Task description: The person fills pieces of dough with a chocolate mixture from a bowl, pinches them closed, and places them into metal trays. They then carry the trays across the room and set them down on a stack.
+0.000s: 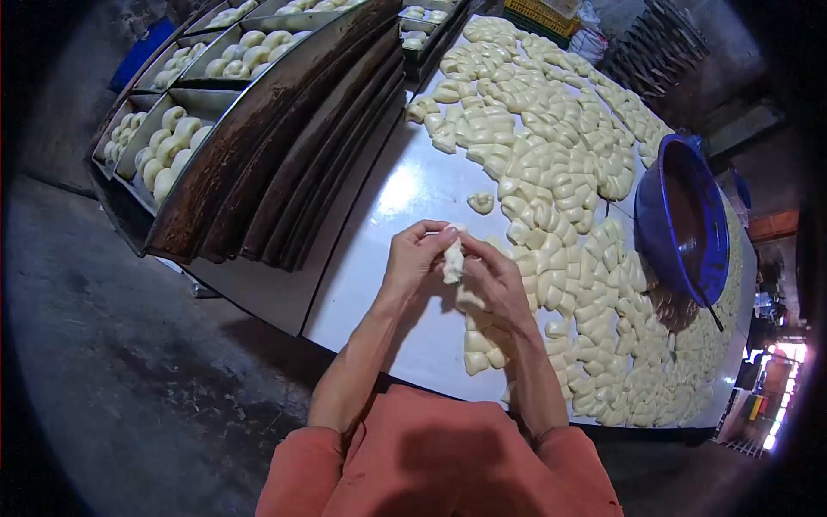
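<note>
Between my two hands, above the white tabletop (362, 293), is a small piece of pale dough (454, 261). My left hand (418, 258) pinches it from the left, thumb and fingertips at its upper end. On the other side, my right hand (495, 276) has its fingers closed against the same piece. A single dough lump (481, 202) lies just beyond my hands. Many cut dough pieces (560, 189) cover the table to the right and far side, packed close together. Some lie partly hidden under my right hand and forearm.
Stacked dark metal trays (284, 164) stand at the left, the top ones holding rounded dough pieces (172, 146). A blue basin (663, 207) with brown contents sits at the right, a dark handle leaning over its rim. Yellow crates (543, 17) are at the back.
</note>
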`<state>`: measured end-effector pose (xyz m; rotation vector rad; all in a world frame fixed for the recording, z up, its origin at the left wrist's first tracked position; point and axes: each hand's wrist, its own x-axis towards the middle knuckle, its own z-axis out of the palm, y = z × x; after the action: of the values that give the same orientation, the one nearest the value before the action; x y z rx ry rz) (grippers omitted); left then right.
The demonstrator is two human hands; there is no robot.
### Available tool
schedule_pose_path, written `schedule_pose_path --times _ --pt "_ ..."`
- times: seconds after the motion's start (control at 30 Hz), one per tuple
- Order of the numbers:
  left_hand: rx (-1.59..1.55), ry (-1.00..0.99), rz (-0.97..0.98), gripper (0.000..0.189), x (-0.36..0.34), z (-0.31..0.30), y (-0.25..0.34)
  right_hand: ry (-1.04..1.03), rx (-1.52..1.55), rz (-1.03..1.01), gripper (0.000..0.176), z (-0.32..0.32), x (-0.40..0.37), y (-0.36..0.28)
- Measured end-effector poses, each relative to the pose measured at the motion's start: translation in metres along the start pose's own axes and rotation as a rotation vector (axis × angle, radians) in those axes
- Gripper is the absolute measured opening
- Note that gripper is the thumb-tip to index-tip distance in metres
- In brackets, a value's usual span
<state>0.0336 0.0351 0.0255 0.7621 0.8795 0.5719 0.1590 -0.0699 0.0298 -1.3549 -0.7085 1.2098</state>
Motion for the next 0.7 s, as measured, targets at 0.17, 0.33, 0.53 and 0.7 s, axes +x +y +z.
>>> schedule_pose_path --times 0.17,0.33,0.53,0.7 --pt "0.120 -0.009 0.016 0.027 -0.008 -0.012 -0.002 -0.044 -0.164 -0.206 0.037 0.004 -0.002 0.007" --pt "0.097 -0.077 0.095 0.022 -0.021 -0.012 0.001 0.121 0.130 -0.336 0.022 0.025 0.004 0.012" --pt "0.170 -0.143 0.164 0.022 -0.021 -0.018 -0.009 0.354 -0.109 -0.386 0.020 0.040 0.012 0.032" --pt "0.297 -0.110 0.155 0.024 -0.032 -0.020 -0.017 0.354 -0.248 -0.291 0.030 0.034 0.024 0.019"
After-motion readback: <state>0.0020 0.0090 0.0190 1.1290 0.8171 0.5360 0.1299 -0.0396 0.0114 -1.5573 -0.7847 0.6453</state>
